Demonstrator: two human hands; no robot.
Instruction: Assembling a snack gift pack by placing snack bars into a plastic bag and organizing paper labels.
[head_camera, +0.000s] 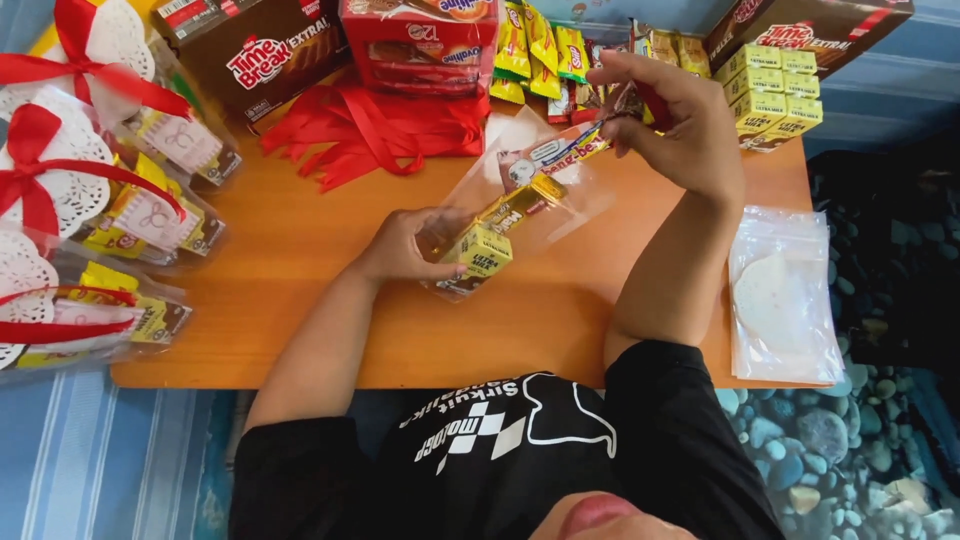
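Observation:
My left hand (405, 247) grips the lower end of a clear plastic bag (520, 205) that lies tilted over the orange table (300, 250). Inside the bag sit a small yellow box (482, 248) and a gold-wrapped snack bar (520, 203). Above the bag's open mouth, my right hand (672, 115) pinches a long snack bar in a white, red and yellow wrapper (560, 152), its lower end inside the bag opening.
Filled gift bags with white doilies and red bows (70, 180) line the left edge. Loose red ribbons (375, 125), brown and red snack boxes (260, 50), sachets (540, 45) and small yellow boxes (775, 90) fill the back. A stack of empty clear bags with doilies (780, 300) lies at right.

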